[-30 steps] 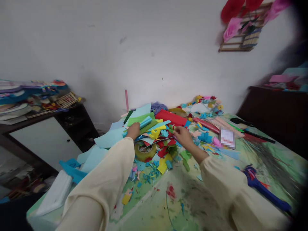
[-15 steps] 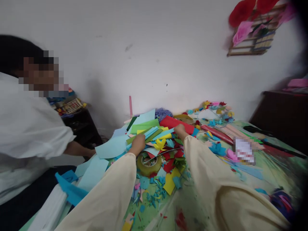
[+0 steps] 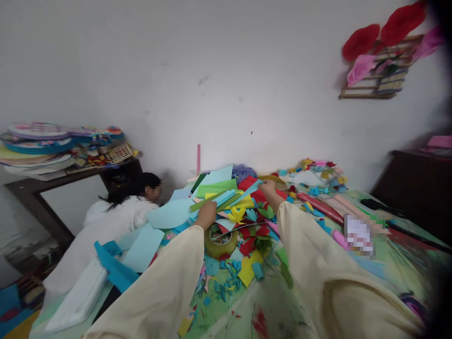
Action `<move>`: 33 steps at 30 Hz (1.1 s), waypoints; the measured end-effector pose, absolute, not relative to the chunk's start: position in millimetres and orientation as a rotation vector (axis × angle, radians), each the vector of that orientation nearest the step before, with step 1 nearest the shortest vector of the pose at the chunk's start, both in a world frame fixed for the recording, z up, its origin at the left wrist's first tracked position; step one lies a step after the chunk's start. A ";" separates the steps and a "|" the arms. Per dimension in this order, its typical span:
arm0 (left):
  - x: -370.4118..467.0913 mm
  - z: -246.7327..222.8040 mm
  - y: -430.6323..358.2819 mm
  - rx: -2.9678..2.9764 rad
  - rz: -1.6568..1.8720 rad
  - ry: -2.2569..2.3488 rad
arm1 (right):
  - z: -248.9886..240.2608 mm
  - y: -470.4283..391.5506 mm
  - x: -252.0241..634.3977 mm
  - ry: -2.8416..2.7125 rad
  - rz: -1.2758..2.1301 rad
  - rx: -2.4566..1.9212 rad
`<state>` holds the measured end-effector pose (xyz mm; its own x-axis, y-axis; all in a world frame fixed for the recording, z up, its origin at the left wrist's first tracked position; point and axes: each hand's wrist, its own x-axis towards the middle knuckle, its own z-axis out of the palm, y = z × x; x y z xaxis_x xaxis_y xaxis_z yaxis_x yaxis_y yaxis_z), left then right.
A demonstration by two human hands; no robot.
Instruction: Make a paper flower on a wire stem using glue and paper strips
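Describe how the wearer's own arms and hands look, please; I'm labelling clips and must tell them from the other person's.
Both arms are in loose, plain cream sleeves, creased and without visible markings, gathered in at the wrists. The left hand and right hand are bare: no gloves show. Whether there are rings is too blurred to tell.

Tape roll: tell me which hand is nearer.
Left. The left hand is just beyond the tape roll; the right hand is farther off, beyond it and to the right.

Loose, plain cream long sleeves (image 3: pixel 169 278) with softly folded fabric.
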<state>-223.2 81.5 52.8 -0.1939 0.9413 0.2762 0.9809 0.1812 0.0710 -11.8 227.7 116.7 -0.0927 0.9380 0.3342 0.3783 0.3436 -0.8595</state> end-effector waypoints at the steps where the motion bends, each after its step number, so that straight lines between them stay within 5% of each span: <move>1: -222.7 52.6 80.8 -1.879 -0.372 -2.283 | 122.1 225.5 -6.6 -1.643 0.747 -1.168; 8: -194.0 96.3 79.9 -1.935 -0.792 -2.181 | 173.9 161.2 65.5 -1.665 0.747 -0.955; 15: -95.4 160.2 7.2 -2.652 -2.293 -1.954 | 178.9 30.1 133.2 -1.655 0.983 -0.731; 21: -31.8 129.6 -85.2 -3.568 -1.715 -1.849 | 117.1 -44.6 166.7 -1.587 0.960 -0.865; 29: -11.1 62.2 -156.4 -3.470 -1.044 -1.932 | 46.8 -130.3 237.8 -1.066 0.774 -1.212; 33: -8.2 51.7 -168.9 -3.513 -1.037 -1.930 | 33.3 -145.6 262.8 -1.012 0.701 -1.383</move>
<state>-8.2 -168.9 51.7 0.5683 0.8203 -0.0641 0.3991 -0.2067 0.8933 262.8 -145.6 33.3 0.4356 0.8851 0.1639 0.1578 0.1041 -0.9820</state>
